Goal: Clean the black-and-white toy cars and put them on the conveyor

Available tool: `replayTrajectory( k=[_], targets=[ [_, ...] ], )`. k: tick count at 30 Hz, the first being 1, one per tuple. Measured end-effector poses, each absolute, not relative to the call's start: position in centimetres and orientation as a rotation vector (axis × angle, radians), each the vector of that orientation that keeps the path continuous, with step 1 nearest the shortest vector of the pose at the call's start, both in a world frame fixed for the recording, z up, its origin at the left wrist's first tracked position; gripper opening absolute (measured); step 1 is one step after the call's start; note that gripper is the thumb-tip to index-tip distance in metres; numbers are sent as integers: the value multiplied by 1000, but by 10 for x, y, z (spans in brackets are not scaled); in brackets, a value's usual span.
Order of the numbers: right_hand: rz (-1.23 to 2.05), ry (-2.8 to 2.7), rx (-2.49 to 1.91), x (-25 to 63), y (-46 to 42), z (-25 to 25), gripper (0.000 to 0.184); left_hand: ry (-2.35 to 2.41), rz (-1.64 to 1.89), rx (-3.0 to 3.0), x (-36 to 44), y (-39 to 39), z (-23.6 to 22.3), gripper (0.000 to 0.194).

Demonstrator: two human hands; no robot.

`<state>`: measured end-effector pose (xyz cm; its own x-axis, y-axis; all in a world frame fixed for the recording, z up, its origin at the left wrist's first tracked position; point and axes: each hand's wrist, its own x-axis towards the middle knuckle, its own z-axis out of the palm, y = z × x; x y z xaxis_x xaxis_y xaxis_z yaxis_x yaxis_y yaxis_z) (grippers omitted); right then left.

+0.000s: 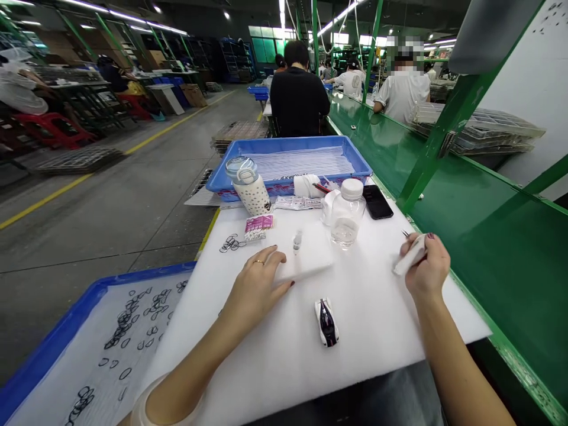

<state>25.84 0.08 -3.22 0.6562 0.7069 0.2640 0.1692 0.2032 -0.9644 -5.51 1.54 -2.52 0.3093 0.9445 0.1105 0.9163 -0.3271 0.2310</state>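
My left hand (257,284) is over the left edge of a white foam block (306,265), its fingers apart and nothing held in them. On that block stands a tiny clear vial (297,241). My right hand (426,266) is closed on a folded white cloth (410,255) near the right edge of the table. Thin dark tips (405,234) stick out beside the cloth; the rest of that tool is hidden by the fingers. Between my hands, nearer to me, a white and black toy car (327,322) lies on the white foam table top (368,331).
Behind the block are a clear bottle (347,222), a phone (377,202), a tumbler (251,188), a cotton swab pack (259,226) and a blue tray (288,142). Black rings lie in the blue bin (102,284) at left. A green conveyor (501,236) runs along the right.
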Motion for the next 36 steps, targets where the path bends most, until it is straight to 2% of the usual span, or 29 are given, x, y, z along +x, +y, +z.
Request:
replayTrajectory(
  k=[2,4,6,8,11,15,21,24,28,31,33,36],
  targets=[
    [606,-926,-1399,247,-1,-32,39,1805,278,2361,-56,16,-19,41],
    [748,-1082,-1474,233,-1,-33,41,1875,198,2294,-58,17,-12,61],
    [845,-1263,-1538,220,2,-32,36,1913,73,2229,-59,18,-7,77],
    [894,-1430,-1576,209,8,-28,32,1907,-79,2162,-60,19,-2,85],
    [930,-1652,-1583,196,16,-20,30,1865,-195,2123,-61,20,3,84],
    [894,-1838,-1567,184,24,-15,20,1833,-178,2152,-66,22,4,76],
    [787,-1884,-1551,179,28,-21,19,1832,-185,2159,-74,24,6,78],
    [757,-1857,-1505,192,23,-9,14,1836,-195,2160,-73,22,7,78],
    [446,-1609,-1351,224,25,32,27,1818,-166,2205,-70,21,4,76],
    [102,-1393,-1199,240,39,62,30,1795,-96,2203,-78,22,9,80],
    [28,-1393,-1130,242,49,73,29,1782,37,2148,-93,23,21,82],
    [28,-1369,-1046,240,53,71,30,1956,379,2035,-125,16,44,68]
  ],
)
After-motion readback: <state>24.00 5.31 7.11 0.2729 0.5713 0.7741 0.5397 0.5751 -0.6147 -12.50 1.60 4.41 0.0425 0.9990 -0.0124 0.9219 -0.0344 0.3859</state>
